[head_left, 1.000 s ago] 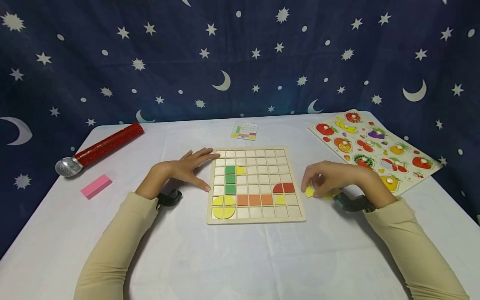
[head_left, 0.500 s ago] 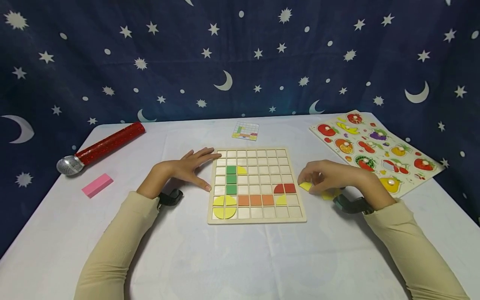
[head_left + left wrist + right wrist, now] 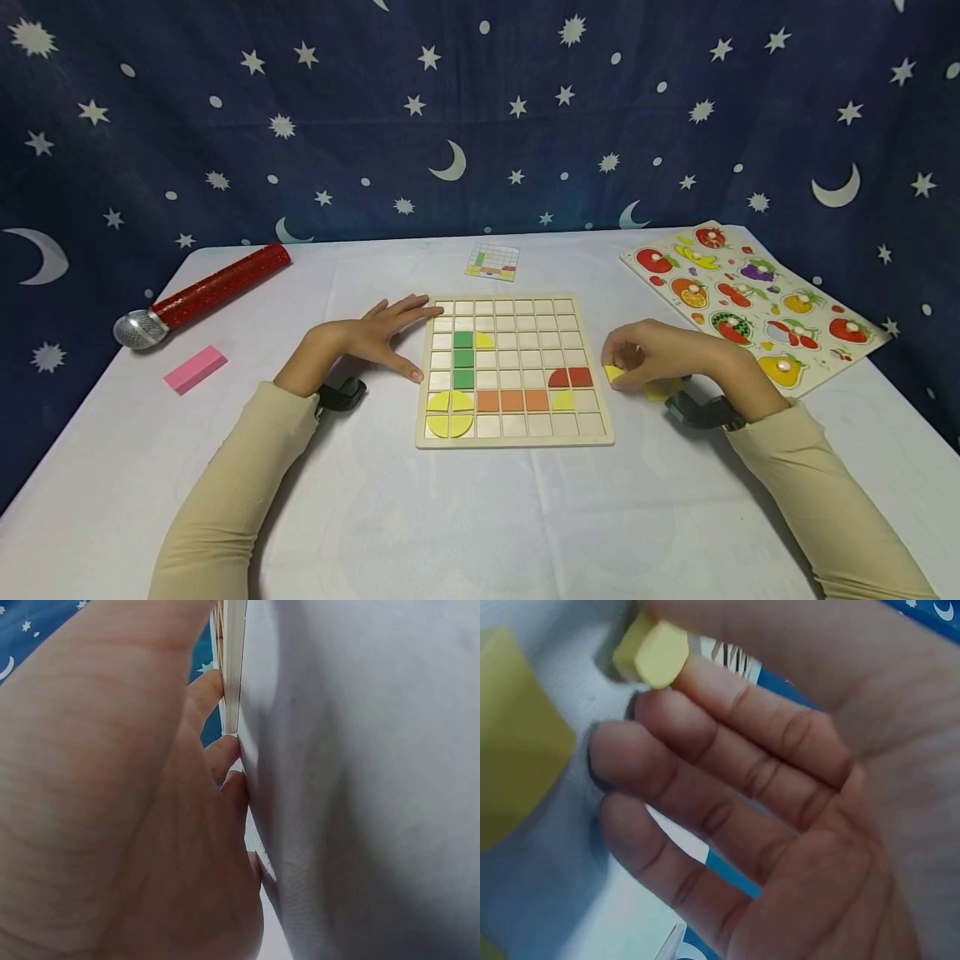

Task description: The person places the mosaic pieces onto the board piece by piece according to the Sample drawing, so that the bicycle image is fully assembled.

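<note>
A wooden grid board (image 3: 517, 443) lies mid-table in the head view. Green squares (image 3: 462, 358), orange squares (image 3: 512, 401), red pieces (image 3: 581, 377) and yellow quarter-circles (image 3: 450, 426) fill some of its cells. With spread fingers, my left hand (image 3: 372, 336) rests against the board's left edge. Just right of the board, my right hand (image 3: 660, 354) pinches a yellow quarter-circle piece (image 3: 660, 656) between thumb and index finger, low over the cloth. More yellow pieces (image 3: 663, 389) lie beneath that hand, partly hidden by it.
Behind the board lies a small pattern card (image 3: 492, 262). A fruit puzzle board (image 3: 765, 310) covers the back right. At the left are a red toy microphone (image 3: 217, 289) and a pink block (image 3: 195, 370). A starry blue curtain (image 3: 337, 125) hangs behind the table.
The right hand shifted slightly left toward the board, then back a little right, with the yellow piece turning at its fingertips. The left hand keeps its place on the board's edge.
</note>
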